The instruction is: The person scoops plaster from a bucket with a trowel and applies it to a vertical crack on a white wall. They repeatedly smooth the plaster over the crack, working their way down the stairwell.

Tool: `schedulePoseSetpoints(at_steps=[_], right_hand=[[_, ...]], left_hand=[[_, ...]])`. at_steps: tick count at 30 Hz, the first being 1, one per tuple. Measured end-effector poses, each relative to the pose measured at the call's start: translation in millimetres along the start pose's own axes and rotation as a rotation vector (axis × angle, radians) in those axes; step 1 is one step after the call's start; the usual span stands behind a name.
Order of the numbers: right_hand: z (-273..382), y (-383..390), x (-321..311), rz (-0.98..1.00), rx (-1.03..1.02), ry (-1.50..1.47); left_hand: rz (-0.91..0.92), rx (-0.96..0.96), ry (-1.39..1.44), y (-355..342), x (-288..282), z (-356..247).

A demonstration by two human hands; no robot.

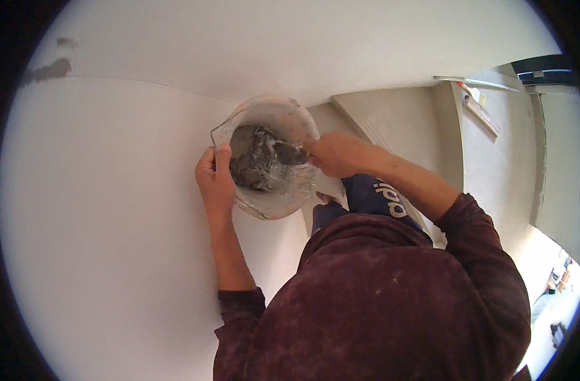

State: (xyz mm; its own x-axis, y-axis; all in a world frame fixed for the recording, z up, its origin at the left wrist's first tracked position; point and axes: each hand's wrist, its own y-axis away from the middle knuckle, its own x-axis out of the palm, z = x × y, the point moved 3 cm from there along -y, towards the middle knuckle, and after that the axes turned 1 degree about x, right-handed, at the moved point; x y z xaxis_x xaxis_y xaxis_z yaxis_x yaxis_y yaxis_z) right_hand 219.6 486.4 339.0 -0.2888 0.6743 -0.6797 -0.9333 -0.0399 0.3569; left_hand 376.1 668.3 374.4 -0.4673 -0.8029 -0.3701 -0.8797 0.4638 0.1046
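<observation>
While a whitish bucket [280, 113] with dark grey paste [257, 162] inside is just above the frame's centre, two bare hands work at its rim. At the bucket's left, the left hand [215, 181] grips the rim, thumb on top, fingers outside. At its right, the right hand [336, 154] has its fingers closed around a tool, its dark blade [292, 154] reaching inside. A pale wall [112, 209] fills the frame's left; plain steps [398, 117] appear upper right, a long thin rod [487, 84] lying there.
</observation>
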Motion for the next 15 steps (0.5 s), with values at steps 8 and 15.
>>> schedulePoseSetpoints(at_steps=[8,15], right_hand=[[26,-2,42,-0.036,0.056,0.129],[49,32,20,-0.304,0.147,0.355]], left_hand=[[-0.086,0.269,0.031,20,-5,-7],[-0.079,0.258,0.038,21,-8,-25]])
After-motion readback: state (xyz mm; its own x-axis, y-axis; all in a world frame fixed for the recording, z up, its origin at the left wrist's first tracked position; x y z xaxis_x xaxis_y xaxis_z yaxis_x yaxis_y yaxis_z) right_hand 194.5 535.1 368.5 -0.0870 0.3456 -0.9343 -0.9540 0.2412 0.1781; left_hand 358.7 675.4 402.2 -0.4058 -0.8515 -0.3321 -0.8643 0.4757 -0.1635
